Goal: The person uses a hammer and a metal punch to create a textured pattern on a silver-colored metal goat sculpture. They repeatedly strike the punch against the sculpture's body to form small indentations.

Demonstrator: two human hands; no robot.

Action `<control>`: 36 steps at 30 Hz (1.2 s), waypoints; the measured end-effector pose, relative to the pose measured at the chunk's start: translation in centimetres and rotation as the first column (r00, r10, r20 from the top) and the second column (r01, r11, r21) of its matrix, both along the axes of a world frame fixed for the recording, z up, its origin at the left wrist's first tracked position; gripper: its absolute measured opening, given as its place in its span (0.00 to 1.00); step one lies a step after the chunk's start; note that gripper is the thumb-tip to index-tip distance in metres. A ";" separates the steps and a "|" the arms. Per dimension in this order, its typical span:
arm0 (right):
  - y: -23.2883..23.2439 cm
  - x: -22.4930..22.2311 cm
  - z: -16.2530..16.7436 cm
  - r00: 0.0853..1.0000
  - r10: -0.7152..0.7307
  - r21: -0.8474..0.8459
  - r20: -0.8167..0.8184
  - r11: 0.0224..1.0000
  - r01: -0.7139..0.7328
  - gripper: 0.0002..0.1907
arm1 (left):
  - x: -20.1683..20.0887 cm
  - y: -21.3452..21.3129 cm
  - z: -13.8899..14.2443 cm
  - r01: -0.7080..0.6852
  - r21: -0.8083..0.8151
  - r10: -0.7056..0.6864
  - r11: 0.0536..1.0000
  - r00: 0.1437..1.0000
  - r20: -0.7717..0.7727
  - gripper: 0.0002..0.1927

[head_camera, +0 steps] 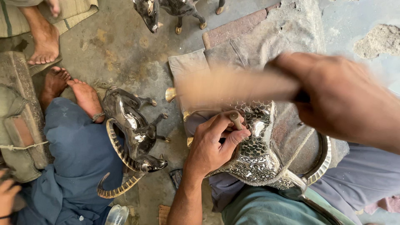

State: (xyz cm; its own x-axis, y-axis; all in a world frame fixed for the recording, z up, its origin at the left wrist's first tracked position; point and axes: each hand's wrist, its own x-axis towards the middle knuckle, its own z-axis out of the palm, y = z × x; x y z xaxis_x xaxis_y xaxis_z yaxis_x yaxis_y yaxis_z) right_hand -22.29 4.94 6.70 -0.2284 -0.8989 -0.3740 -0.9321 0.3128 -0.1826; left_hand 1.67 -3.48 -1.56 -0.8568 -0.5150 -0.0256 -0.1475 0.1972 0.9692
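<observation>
My left hand (214, 143) pinches a short metal punch (236, 120) upright against a silver metal animal figure (258, 150) with an engraved scale pattern, which lies across my lap. My right hand (337, 98) is raised above it, gripping a wooden hammer handle (237, 85) that is blurred by motion. The hammer's head cannot be made out. A ringed curved horn (323, 160) of the figure shows at the right.
A second dark metal ram figure (133, 137) with curved ringed horns lies on the concrete floor by another person's blue trousers (79, 158) and bare feet (68, 89). A third figure (166, 10) stands at the top. A grey cloth (250, 46) covers a brick; sand pile (381, 39) lies top right.
</observation>
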 end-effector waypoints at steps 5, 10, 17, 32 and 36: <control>0.4 -0.2 -0.2 0.927 -0.164 -0.118 0.336 0.970 0.215 0.24 | 0.3 0.0 -0.2 -0.004 0.002 0.004 1.000 1.000 0.007 0.15; 0.8 -0.6 -0.9 0.999 0.050 -0.216 -0.013 0.975 -0.052 0.31 | 0.2 -0.1 -0.2 0.013 -0.026 -0.012 1.000 1.000 0.017 0.15; 1.3 -0.6 -1.2 0.999 0.039 -0.252 -0.004 0.967 -0.038 0.29 | 0.1 -0.4 0.1 0.019 0.006 -0.019 1.000 1.000 -0.018 0.15; 0.8 -0.3 -0.6 0.996 0.003 -0.358 0.085 0.933 0.028 0.33 | 0.6 -0.1 -1.0 0.025 -0.006 -0.026 1.000 0.999 -0.022 0.15; 0.0 0.3 0.4 0.997 0.067 -0.235 -0.028 0.969 -0.072 0.28 | 0.4 -0.3 -0.6 0.036 -0.016 -0.037 0.999 0.999 -0.015 0.14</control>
